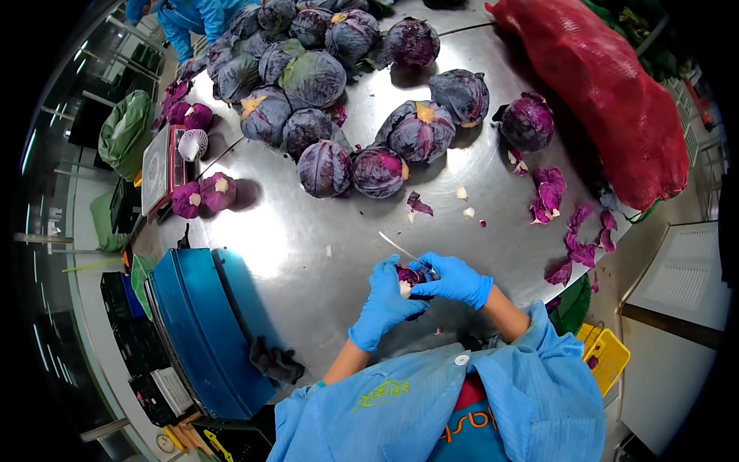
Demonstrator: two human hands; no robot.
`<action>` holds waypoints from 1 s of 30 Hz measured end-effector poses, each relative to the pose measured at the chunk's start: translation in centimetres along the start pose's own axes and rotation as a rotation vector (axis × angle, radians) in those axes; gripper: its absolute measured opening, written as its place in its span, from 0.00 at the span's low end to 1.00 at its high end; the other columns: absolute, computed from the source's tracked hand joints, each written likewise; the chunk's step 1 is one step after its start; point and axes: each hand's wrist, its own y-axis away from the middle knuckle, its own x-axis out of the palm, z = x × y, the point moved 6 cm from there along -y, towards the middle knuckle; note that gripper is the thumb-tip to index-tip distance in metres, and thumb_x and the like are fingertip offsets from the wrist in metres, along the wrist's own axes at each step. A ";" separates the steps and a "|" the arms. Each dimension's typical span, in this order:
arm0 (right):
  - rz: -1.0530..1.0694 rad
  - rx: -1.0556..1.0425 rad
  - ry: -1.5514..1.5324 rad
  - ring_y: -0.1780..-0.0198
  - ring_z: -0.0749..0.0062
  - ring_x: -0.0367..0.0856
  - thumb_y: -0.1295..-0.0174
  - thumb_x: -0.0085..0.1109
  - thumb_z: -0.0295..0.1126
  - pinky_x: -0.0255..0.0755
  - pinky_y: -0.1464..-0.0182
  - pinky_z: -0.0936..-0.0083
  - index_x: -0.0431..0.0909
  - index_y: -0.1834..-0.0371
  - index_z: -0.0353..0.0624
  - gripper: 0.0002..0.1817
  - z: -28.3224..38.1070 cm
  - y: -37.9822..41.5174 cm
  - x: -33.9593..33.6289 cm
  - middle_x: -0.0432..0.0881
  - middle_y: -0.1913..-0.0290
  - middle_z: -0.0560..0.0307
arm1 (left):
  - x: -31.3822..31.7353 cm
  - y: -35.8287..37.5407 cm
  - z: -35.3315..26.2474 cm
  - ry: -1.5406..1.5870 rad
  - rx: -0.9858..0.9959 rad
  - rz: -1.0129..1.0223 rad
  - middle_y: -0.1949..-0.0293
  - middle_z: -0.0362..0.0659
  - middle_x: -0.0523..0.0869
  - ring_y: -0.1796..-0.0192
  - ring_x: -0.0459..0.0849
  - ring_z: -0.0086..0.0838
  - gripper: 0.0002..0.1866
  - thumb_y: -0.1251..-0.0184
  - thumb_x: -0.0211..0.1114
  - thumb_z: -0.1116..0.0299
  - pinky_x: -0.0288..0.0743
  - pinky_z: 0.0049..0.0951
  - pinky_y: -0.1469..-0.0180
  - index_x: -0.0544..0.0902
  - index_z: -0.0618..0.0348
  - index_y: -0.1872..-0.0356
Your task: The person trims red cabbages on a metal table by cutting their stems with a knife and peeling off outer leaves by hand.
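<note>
On the steel table, close to the person's chest: both gloved hands meet over one small red cabbage.
Left hand (382, 300): in a blue glove, curled around the small red cabbage (410, 279) from below and from the near side, gripping it.
Right hand (456, 279): in a blue glove, closed on the handle of a knife (406, 252), the fingers also resting against the top of the cabbage.
Knife: thin blade pointing away from the body and to the left, above the table surface.
Small red cabbage: held between the two hands, just above the near edge of the table (308, 254); a pale cut stem shows on its left side.
Cabbage pile (308, 77): many large dark-purple heads heaped at the far side of the table, well apart from the hands.
Trimmed leaves (550, 196): loose purple scraps scattered to the right, near the table edge.
Red mesh sack (608, 92): long and full, lying along the far right side.
Blue crate (200, 331): standing to the left of the person, beside the table.
Scale (162, 165): at the left edge, with small trimmed cabbages (202, 194) next to it.
Another person (188, 19): a blue sleeve at the far left corner, behind the pile.
</note>
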 end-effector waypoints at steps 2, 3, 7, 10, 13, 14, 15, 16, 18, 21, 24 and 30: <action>-0.037 -0.171 -0.012 0.64 0.63 0.84 0.42 0.70 0.48 0.78 0.57 0.68 0.78 0.43 0.48 0.26 -0.7 -0.4 0.2 0.85 0.60 0.52 | 0.1 -0.2 0.0 0.069 -0.036 0.023 0.49 0.57 0.74 0.43 0.73 0.45 0.54 0.67 0.82 0.51 0.69 0.40 0.38 0.66 0.71 0.37; -0.089 -0.259 0.176 0.66 0.62 0.83 0.42 0.69 0.45 0.78 0.60 0.67 0.77 0.42 0.49 0.26 -0.4 -0.2 0.3 0.84 0.63 0.54 | 0.5 -0.6 -0.3 0.059 0.028 0.118 0.47 0.59 0.74 0.43 0.74 0.48 0.52 0.65 0.81 0.51 0.70 0.41 0.38 0.67 0.71 0.38; -0.211 -0.517 0.680 0.73 0.61 0.81 0.41 0.62 0.40 0.75 0.71 0.65 0.76 0.40 0.50 0.24 0.5 1.0 1.2 0.79 0.71 0.58 | 0.1 -1.8 -0.4 0.007 0.003 0.179 0.44 0.64 0.74 0.42 0.76 0.55 0.47 0.60 0.79 0.52 0.71 0.44 0.39 0.71 0.73 0.41; -0.317 -0.613 0.622 0.76 0.63 0.78 0.46 0.65 0.36 0.72 0.74 0.66 0.75 0.40 0.48 0.27 -0.7 2.5 0.5 0.78 0.73 0.58 | 0.5 -1.7 1.4 0.005 -0.117 0.163 0.40 0.65 0.71 0.37 0.72 0.57 0.52 0.61 0.80 0.50 0.68 0.45 0.35 0.67 0.73 0.35; -0.483 -0.550 0.364 0.76 0.65 0.79 0.44 0.67 0.31 0.73 0.73 0.69 0.77 0.43 0.48 0.23 -2.1 3.9 0.1 0.80 0.72 0.56 | 0.4 -1.0 0.9 0.032 -0.155 0.189 0.37 0.64 0.67 0.35 0.68 0.56 0.56 0.62 0.81 0.50 0.66 0.45 0.32 0.63 0.72 0.32; -0.551 -0.489 0.231 0.75 0.65 0.79 0.43 0.66 0.30 0.74 0.72 0.70 0.78 0.44 0.47 0.21 -3.2 4.2 0.2 0.81 0.71 0.56 | -0.3 -0.6 0.1 0.044 -0.143 0.170 0.36 0.64 0.66 0.34 0.67 0.56 0.57 0.62 0.81 0.50 0.65 0.45 0.31 0.62 0.71 0.32; -0.616 -0.427 0.096 0.75 0.65 0.80 0.42 0.66 0.28 0.74 0.71 0.71 0.78 0.45 0.47 0.20 -4.4 4.3 0.2 0.81 0.71 0.55 | -0.7 -0.2 -0.3 0.055 -0.131 0.152 0.35 0.63 0.64 0.33 0.66 0.55 0.58 0.63 0.81 0.50 0.64 0.45 0.31 0.61 0.71 0.31; -0.694 -0.328 0.050 0.74 0.65 0.80 0.40 0.64 0.29 0.75 0.70 0.71 0.78 0.46 0.46 0.17 -5.6 4.6 0.1 0.82 0.70 0.54 | -0.7 0.0 0.0 0.115 -0.095 0.108 0.35 0.63 0.64 0.33 0.65 0.55 0.58 0.63 0.81 0.51 0.63 0.45 0.30 0.61 0.70 0.31; -0.843 -0.126 -0.047 0.73 0.65 0.81 0.35 0.61 0.30 0.76 0.68 0.72 0.79 0.48 0.45 0.13 -8.6 5.5 -0.6 0.83 0.69 0.53 | -0.6 0.9 1.1 0.229 -0.026 0.022 0.34 0.61 0.64 0.33 0.65 0.54 0.57 0.63 0.81 0.52 0.62 0.44 0.30 0.60 0.69 0.31; -0.894 0.046 0.034 0.70 0.67 0.83 0.35 0.64 0.34 0.77 0.65 0.71 0.78 0.48 0.43 0.15 -10.8 5.4 -4.1 0.84 0.68 0.55 | -0.8 2.1 0.9 0.200 0.132 0.026 0.36 0.60 0.64 0.34 0.65 0.53 0.57 0.64 0.81 0.52 0.62 0.44 0.30 0.60 0.68 0.32; -0.650 0.145 -0.005 0.65 0.73 0.83 0.39 0.70 0.39 0.77 0.59 0.76 0.77 0.44 0.44 0.23 -6.9 6.0 -5.0 0.85 0.64 0.59 | -0.3 2.3 0.3 0.125 0.165 -0.041 0.37 0.59 0.65 0.34 0.65 0.52 0.57 0.64 0.82 0.53 0.62 0.44 0.30 0.60 0.68 0.32; -0.199 0.060 -0.278 0.62 0.77 0.81 0.46 0.76 0.40 0.77 0.55 0.76 0.78 0.43 0.46 0.28 -5.2 3.5 2.6 0.84 0.61 0.60 | -0.4 0.9 1.5 0.158 0.097 0.046 0.36 0.60 0.64 0.36 0.67 0.52 0.58 0.65 0.82 0.53 0.64 0.42 0.31 0.60 0.68 0.32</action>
